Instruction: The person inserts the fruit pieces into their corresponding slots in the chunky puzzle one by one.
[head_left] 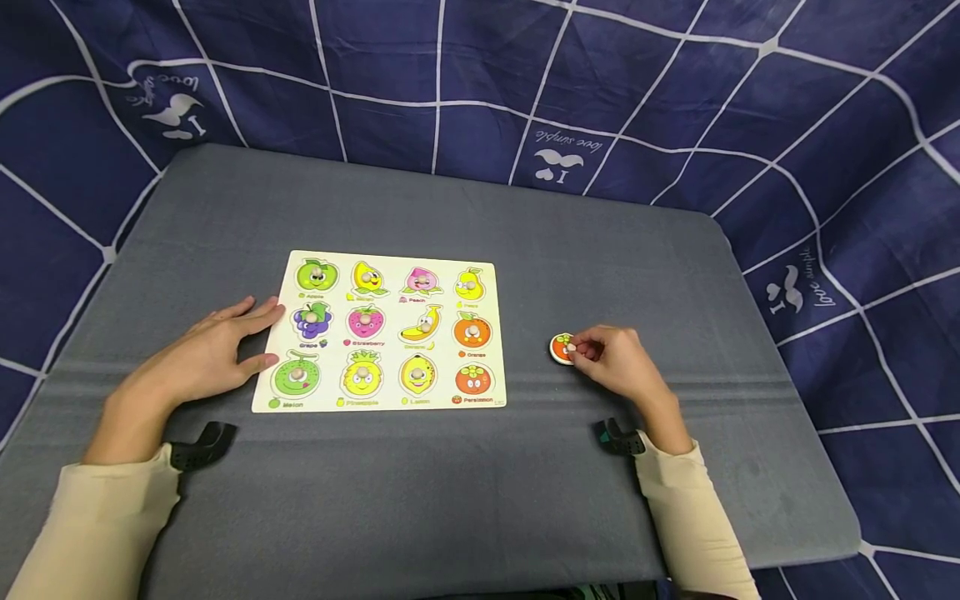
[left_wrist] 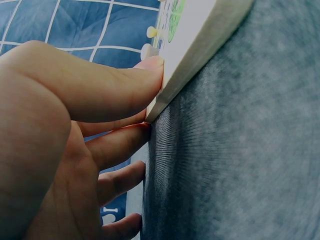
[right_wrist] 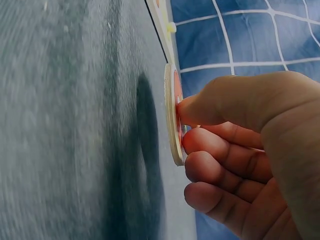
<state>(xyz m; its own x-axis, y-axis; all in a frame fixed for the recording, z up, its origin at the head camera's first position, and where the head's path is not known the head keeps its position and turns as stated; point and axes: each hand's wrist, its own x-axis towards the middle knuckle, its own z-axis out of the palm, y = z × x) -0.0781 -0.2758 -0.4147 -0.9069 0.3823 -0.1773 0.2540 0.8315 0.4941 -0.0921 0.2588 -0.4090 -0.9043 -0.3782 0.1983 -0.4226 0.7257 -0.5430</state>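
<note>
A cream puzzle board [head_left: 382, 335] with rows of cartoon fruit lies flat on the table. My left hand [head_left: 206, 350] is at its left edge, fingers spread. In the left wrist view, the thumb [left_wrist: 120, 92] presses on the board's edge and a fingertip sits against its lower corner. To the right of the board, my right hand [head_left: 618, 362] pinches a round orange-red fruit puzzle piece [head_left: 559, 348] between thumb and fingers at its face. The right wrist view shows this piece [right_wrist: 172, 120] edge-on, just above the cloth, with its shadow beside it.
A grey cloth covers the table [head_left: 420, 500]. Behind and at both sides hangs a dark blue curtain [head_left: 390, 67] with white grid lines. Black bands [head_left: 202, 446] sit at both wrists, by cream sleeves [head_left: 112, 521].
</note>
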